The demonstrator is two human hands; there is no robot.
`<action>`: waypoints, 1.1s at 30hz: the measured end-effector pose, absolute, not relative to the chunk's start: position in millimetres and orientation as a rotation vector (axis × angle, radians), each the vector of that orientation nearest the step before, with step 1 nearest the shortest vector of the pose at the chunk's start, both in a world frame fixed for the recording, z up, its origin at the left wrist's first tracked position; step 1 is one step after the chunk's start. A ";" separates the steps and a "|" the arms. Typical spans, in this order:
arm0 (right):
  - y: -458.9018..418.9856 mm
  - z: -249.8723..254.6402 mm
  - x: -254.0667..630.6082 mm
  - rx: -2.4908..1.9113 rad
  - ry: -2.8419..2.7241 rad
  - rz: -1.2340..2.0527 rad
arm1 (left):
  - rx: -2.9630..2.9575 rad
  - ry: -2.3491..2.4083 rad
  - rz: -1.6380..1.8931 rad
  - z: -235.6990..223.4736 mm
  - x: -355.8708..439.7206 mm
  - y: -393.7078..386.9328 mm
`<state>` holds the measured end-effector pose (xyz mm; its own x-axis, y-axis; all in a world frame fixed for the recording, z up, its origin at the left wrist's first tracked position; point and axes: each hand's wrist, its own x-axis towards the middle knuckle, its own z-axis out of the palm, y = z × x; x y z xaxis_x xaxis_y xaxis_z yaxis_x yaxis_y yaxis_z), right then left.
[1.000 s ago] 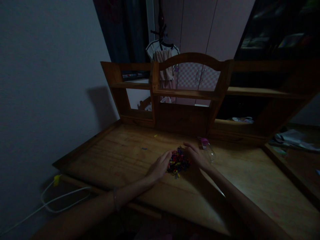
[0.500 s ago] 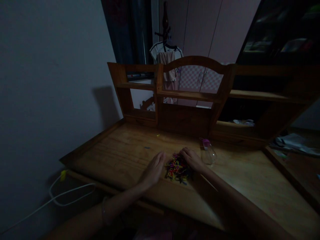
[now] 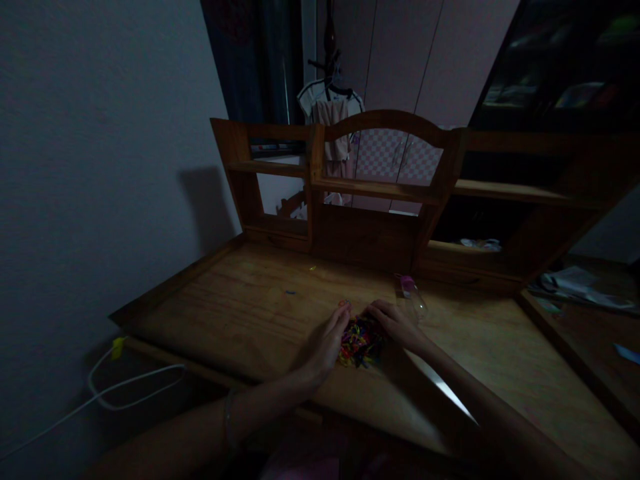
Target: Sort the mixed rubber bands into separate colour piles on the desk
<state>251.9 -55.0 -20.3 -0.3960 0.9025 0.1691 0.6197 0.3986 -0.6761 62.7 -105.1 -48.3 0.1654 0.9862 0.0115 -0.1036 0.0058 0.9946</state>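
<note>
A heap of small multicoloured elastic bands (image 3: 359, 347) lies on the wooden desktop (image 3: 215, 313). My left hand (image 3: 323, 347) stands on edge against the heap's left side, fingers stretched out and palm turned inward. Over the far right side of the heap curves my right hand (image 3: 395, 325), its fingers extended and touching the bands' edge. Neither hand has closed round anything. Just beyond the left fingertips is a reddish band (image 3: 343, 303). A clear bottle (image 3: 417, 307) with a purple top (image 3: 407, 285) is behind my right hand, which partly hides it.
One bluish band (image 3: 290, 292) and a yellow one (image 3: 313, 268) lie apart on the desktop, farther back. A wooden shelf unit (image 3: 375, 190) rises along the far edge. To the left are a wall (image 3: 100, 167) and a white cable (image 3: 135, 387).
My left hand has moved right, up against the heap, closing the gap between the hands. The heap looks narrower and more gathered. My right hand stays by its far right side.
</note>
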 end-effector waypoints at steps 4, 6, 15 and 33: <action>-58.5 -12.4 259.0 -1.297 -2.082 0.705 | 1.291 1.066 1.238 -38.1 44.5 -71.5; -58.0 -10.4 262.7 -1.293 -2.059 0.702 | 1.361 1.062 1.214 -35.3 39.8 -49.4; -71.3 -12.4 273.7 -1.275 -1.993 0.807 | 1.313 0.834 0.982 -54.4 77.5 -37.3; -84.6 -13.4 276.9 -1.354 -1.971 0.560 | 1.620 0.752 0.769 -31.6 61.6 -20.3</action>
